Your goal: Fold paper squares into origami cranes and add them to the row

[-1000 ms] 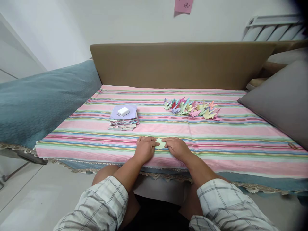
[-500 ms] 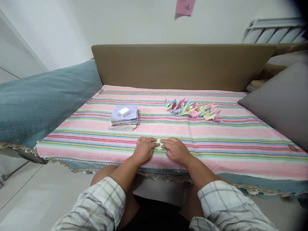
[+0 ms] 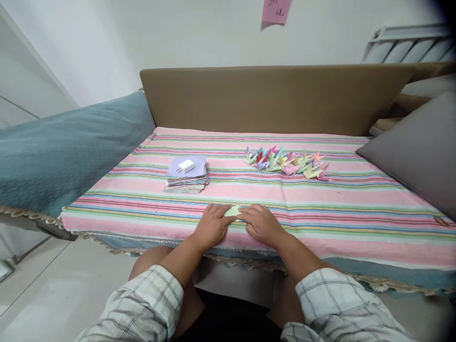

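Observation:
A small pale green folded paper (image 3: 233, 210) lies on the striped pink cloth (image 3: 320, 199) near its front edge. My left hand (image 3: 211, 225) rests on the cloth with its fingers pressed onto the paper's left side. My right hand (image 3: 261, 222) presses its fingertips on the paper's right side. Most of the paper is hidden under my fingers.
A stack of coloured paper squares (image 3: 186, 178) with a white charger (image 3: 185, 166) on top lies back left. Several folded paper cranes (image 3: 287, 161) lie in a row back centre. A grey cushion (image 3: 420, 147) is at right, a teal blanket (image 3: 64, 147) at left.
My hands have stayed on the green paper, with the fingers shifting slightly and closing in over it. The view has drifted a little to the left.

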`<state>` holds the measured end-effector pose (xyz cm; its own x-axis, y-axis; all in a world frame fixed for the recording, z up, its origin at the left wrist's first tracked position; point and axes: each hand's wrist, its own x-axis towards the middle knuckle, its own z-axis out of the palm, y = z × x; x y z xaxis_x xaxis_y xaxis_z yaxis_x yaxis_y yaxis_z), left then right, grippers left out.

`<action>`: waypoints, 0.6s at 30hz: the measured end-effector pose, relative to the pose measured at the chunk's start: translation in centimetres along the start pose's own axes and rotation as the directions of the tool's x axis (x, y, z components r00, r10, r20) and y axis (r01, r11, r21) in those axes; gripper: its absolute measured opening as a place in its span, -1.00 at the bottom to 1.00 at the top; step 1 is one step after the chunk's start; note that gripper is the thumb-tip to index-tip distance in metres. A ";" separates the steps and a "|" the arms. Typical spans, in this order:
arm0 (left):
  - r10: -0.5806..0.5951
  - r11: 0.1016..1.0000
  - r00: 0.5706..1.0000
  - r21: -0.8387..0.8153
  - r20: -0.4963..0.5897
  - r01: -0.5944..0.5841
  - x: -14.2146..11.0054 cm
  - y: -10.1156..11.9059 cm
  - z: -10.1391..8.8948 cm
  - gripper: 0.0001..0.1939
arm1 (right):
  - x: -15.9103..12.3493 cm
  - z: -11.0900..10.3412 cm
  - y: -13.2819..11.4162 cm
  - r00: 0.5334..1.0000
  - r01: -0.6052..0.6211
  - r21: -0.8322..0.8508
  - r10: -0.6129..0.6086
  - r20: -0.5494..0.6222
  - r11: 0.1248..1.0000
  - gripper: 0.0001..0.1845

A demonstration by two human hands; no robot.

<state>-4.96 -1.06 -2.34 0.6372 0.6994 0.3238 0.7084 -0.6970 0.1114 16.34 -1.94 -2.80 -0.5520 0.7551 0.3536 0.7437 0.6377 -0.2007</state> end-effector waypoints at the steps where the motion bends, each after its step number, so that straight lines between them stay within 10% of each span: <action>1: -0.007 1.000 1.000 0.006 -0.021 0.007 0.0 0.1 0.0 -0.60 | 0.0 0.0 0.0 1.000 -0.003 -0.007 0.003 0.006 1.000 -0.49; 13: -0.168 0.986 0.972 -0.037 -0.165 0.164 -0.7 -0.8 -0.9 -0.75 | 0.1 0.2 0.1 1.000 -0.028 0.012 0.028 -0.001 1.000 -0.59; 18: 0.044 0.999 0.993 -0.013 -0.107 -0.045 -0.8 1.1 -1.7 -0.58 | 0.3 0.1 0.1 0.999 -0.029 0.009 0.029 0.014 1.000 -0.60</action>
<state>-5.19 -2.68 -0.89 0.6315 0.6472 0.4269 0.6747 -0.7300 0.1087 16.15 -1.64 -2.78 -0.5355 0.7755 0.3344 0.7561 0.6166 -0.2192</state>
